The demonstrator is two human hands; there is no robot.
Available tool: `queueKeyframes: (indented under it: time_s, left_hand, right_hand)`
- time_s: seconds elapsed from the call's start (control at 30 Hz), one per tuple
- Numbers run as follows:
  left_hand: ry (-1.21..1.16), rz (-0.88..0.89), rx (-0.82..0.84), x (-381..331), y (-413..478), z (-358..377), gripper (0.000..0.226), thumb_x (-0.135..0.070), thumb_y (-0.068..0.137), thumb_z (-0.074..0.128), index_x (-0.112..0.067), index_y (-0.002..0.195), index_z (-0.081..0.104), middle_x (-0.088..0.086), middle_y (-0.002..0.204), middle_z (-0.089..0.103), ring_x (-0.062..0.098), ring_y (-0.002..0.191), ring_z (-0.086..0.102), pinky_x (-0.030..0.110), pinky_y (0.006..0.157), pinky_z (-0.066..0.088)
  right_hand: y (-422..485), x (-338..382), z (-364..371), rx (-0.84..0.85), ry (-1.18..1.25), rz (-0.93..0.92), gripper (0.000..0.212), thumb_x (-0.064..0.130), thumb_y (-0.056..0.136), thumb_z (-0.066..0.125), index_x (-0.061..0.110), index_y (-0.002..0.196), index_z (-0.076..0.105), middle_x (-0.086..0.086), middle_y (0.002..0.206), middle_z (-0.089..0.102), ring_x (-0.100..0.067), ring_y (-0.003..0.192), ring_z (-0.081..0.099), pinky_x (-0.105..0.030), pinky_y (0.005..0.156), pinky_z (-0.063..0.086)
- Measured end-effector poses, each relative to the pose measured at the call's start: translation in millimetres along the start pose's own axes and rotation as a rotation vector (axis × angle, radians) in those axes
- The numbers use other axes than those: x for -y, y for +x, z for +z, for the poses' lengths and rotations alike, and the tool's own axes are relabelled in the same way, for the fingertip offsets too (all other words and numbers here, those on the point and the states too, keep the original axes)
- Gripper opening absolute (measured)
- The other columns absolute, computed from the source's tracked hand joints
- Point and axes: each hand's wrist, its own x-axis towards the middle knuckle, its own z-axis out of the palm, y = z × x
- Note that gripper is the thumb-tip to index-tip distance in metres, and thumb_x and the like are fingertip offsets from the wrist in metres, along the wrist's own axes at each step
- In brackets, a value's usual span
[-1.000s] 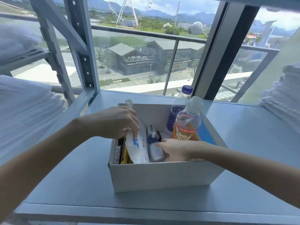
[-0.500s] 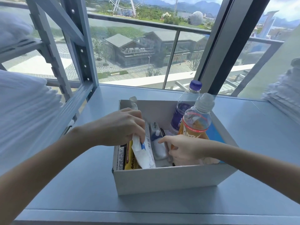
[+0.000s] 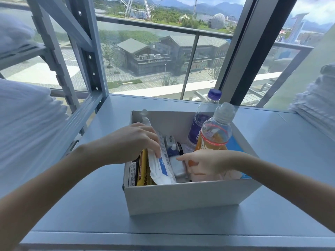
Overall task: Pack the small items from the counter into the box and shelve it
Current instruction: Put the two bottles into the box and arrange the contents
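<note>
Head view: a white box (image 3: 183, 196) is seen on the grey shelf (image 3: 108, 214), a white packet (image 3: 159, 165) pinched inside it by the left hand (image 3: 134, 142), the right hand (image 3: 204, 163) wrapped round an orange bottle (image 3: 215, 134).

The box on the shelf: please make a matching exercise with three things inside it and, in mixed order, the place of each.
Things:
1. orange bottle
2. yellow packet
3. white pouch

Places in the box:
A. near the left wall
B. under the left hand
C. right half, above the right hand

Pairs: 1-C, 2-A, 3-B
</note>
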Motion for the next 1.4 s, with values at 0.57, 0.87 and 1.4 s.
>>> queueKeyframes:
  time_s: [0.57,0.87,1.4]
  left_hand:
    - [-0.387,0.061,0.099,-25,-22,-6,0.034,-0.019,0.080,0.070,-0.035,0.110,0.066,-0.019,0.114,0.063,-0.009,0.123,0.039,0.007,0.100,0.027]
    - [-0.041,-0.127,0.001,-9,-5,-7,0.018,-0.023,0.080,0.069,-0.040,0.087,0.071,-0.018,0.103,0.068,0.002,0.100,0.061,0.018,0.075,0.049]
    - [0.066,-0.281,-0.487,-146,-35,15,0.023,-0.036,0.079,0.060,-0.024,0.097,0.067,-0.013,0.085,0.067,0.010,0.074,0.064,0.020,0.052,0.044]
  right_hand:
    - [-71,0,68,-0.848,-0.066,-0.114,0.012,0.040,0.083,0.063,0.028,0.084,0.060,0.008,0.077,0.068,-0.022,0.074,0.061,-0.031,0.057,0.041]
    - [-67,-3,76,-0.989,-0.103,-0.126,0.011,0.035,0.073,0.073,0.031,0.078,0.063,0.011,0.069,0.068,-0.019,0.062,0.063,-0.024,0.053,0.031]
    - [-62,-5,94,-1.216,-0.149,-0.146,0.018,0.037,0.076,0.069,0.022,0.080,0.061,0.010,0.075,0.067,-0.014,0.070,0.062,-0.027,0.067,0.047]
